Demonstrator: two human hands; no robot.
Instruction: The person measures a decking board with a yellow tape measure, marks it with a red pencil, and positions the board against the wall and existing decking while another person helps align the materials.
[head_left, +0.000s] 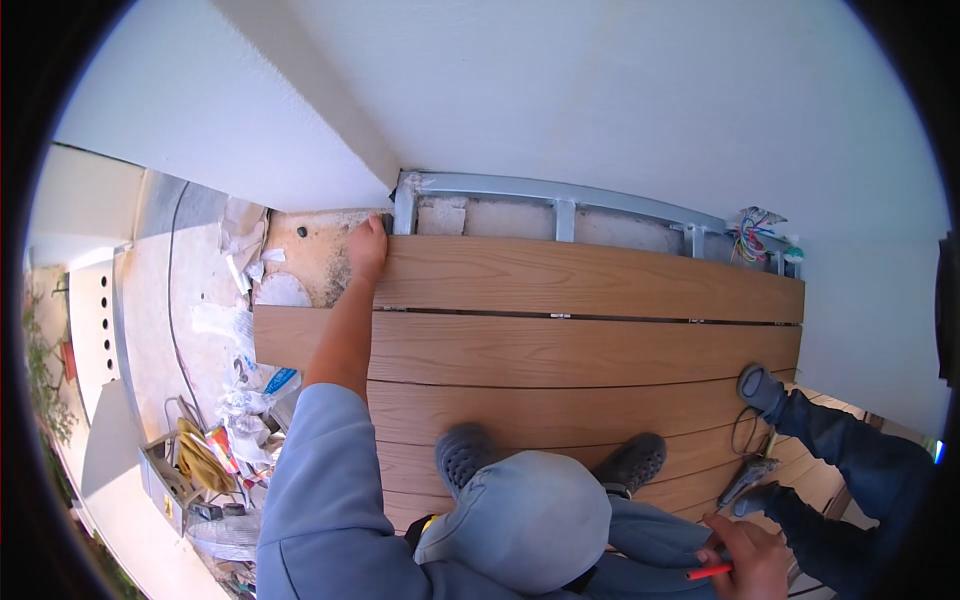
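My left arm reaches out to the left end of the farthest brown wood-grain board (600,275). There my left hand (368,252) is closed, with a small dark block (387,223) at its fingertips beside the board's end. This board lies over a metal frame (565,220) along the white wall, and a narrow gap with small clips separates it from the neighbouring board (590,350). At the lower right, my right hand (750,562) is closed round a slim red pencil (708,572), well away from the boards' far edge.
Another person's dark trouser leg (850,435) and shoe (762,390) are at the right, near a grey tool (747,478) with a cord. Coloured wires (755,238) stick up at the frame's right end. Plastic wrapping (240,385) and a tool box (170,480) lie left.
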